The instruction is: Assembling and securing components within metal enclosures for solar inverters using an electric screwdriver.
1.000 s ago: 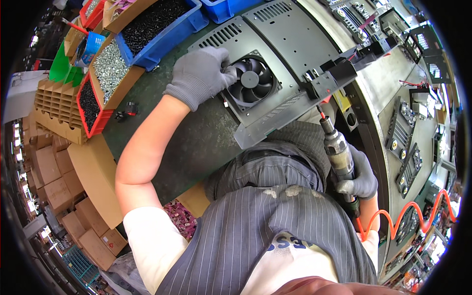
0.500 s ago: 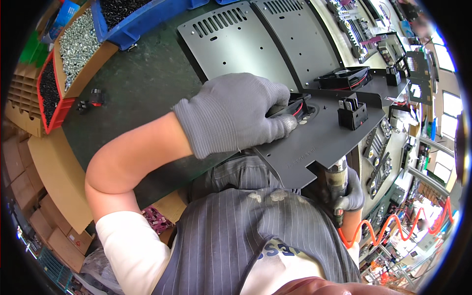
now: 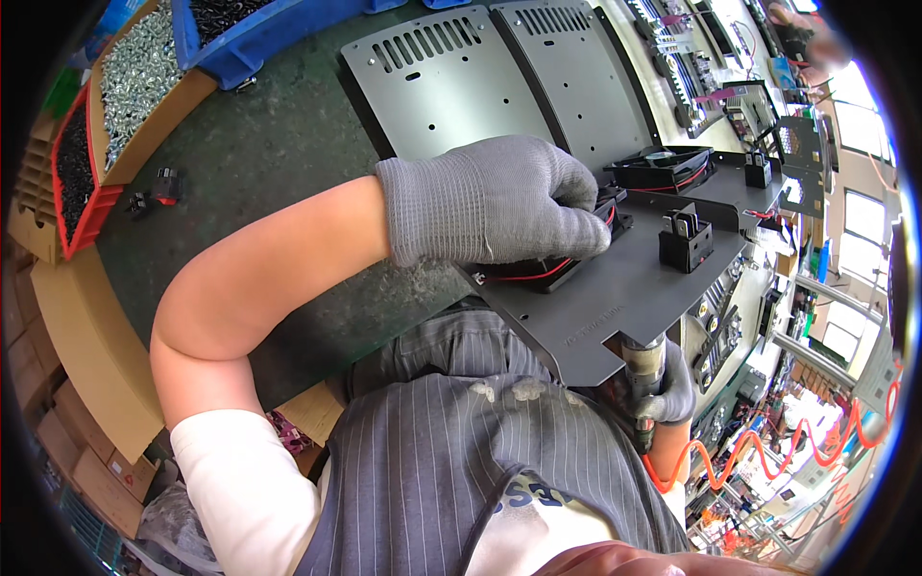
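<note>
My left hand (image 3: 504, 202), in a grey knit glove, reaches over a black cooling fan (image 3: 552, 276) with a red wire. Its thumb and fingers pinch together at the fan's right corner, while the palm hides most of the fan. The fan sits on a dark sheet-metal panel (image 3: 586, 317) with a cut notch, which overhangs the bench edge. A black socket (image 3: 686, 245) with upright metal prongs stands on the same panel. Below the panel, my gloved right hand (image 3: 675, 389) is wrapped around an air screwdriver (image 3: 643, 374); the panel hides its tip.
A second panel holds another fan (image 3: 663, 171). Two slotted grey metal plates (image 3: 451, 96) lie behind. At the left are a carton of silver screws (image 3: 139, 77), a red bin (image 3: 82, 182) and a blue bin (image 3: 230, 53). An orange coiled hose (image 3: 730, 470) hangs at the right.
My left hand has shifted right along the fan, uncovering the fan's near edge and its red wire. The screwdriver and my right hand have moved slightly left and down.
</note>
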### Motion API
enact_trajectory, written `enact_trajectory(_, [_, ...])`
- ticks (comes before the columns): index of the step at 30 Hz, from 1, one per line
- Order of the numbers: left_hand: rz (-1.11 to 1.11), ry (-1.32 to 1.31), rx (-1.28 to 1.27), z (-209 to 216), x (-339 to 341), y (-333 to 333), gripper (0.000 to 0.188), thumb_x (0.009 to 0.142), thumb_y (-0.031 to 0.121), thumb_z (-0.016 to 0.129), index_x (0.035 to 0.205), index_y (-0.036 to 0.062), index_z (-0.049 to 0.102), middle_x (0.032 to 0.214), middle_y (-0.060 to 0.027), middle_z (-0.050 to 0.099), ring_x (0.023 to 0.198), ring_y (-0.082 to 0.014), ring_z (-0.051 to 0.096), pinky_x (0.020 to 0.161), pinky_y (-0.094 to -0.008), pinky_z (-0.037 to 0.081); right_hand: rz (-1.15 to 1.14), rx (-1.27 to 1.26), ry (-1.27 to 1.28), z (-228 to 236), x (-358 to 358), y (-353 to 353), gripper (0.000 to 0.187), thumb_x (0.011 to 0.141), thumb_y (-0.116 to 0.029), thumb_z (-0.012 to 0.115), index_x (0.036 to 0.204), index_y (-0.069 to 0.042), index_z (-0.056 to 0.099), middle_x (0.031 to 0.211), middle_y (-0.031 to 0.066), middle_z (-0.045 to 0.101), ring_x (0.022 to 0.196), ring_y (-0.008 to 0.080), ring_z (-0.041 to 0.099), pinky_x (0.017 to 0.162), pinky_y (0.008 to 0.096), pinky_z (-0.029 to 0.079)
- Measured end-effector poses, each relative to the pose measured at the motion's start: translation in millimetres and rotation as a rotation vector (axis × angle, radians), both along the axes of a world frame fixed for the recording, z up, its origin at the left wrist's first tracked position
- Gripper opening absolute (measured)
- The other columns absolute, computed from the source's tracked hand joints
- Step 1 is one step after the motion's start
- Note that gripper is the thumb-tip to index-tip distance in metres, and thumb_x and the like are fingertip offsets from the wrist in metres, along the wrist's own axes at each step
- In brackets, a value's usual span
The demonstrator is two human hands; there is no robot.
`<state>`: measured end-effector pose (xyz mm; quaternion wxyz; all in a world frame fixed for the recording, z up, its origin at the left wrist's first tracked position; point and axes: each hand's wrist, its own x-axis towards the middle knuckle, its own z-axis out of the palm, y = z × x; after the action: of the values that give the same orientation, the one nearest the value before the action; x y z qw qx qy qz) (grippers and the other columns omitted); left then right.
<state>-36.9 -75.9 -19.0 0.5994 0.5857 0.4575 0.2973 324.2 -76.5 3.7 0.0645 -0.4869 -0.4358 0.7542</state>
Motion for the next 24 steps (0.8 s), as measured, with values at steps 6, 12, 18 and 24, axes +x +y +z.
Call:
enact_trajectory(6, [0.0,0.003,-0.17,3,4,4,0.039,0.088,0.037,0.068,0.101,-0.0001,0.068,0.084,-0.0028,0.064,0.078,-0.0116,0.057,0.074,-0.0298,0.048,0.082,0.026,-0.04,8,-5,8,0.095,0.047,-0.033,0.097,0.121,0.004,0.052,0.083,0.0058,0.063,0.068,0.0126,0.06,0.062,0.0268,0.049])
enact_trajectory(12, [0.004,0.024,-0.161,7,7,2,0.039,0.089,0.036,0.067,0.101,-0.0005,0.066,0.081,-0.0016,0.061,0.078,-0.0097,0.057,0.071,-0.0297,0.049,0.332,0.274,-0.125,14,-13,25,0.092,0.059,-0.038,0.092,0.13,0.003,0.051,0.097,0.0016,0.061,0.086,0.0102,0.054,0.081,0.0276,0.045])
enact_trajectory(18, [0.091,0.246,-0.065,31,13,-8,0.038,0.087,0.037,0.068,0.089,-0.0003,0.065,0.075,-0.0038,0.061,0.07,-0.0129,0.058,0.066,-0.0328,0.048,0.358,0.365,-0.083,6,-4,27,0.096,0.059,-0.046,0.092,0.131,0.003,0.053,0.102,0.0044,0.062,0.092,0.0124,0.054,0.086,0.0299,0.046])
enact_trajectory(24, [-0.027,0.932,0.461,64,23,-4,0.03,0.088,0.032,0.062,0.089,0.0029,0.068,0.077,-0.0167,0.065,0.073,-0.0334,0.065,0.069,-0.042,0.052,0.26,0.174,0.113,-32,5,17,0.09,0.061,-0.041,0.092,0.13,0.003,0.054,0.109,0.0045,0.062,0.099,0.0124,0.054,0.092,0.0298,0.043])
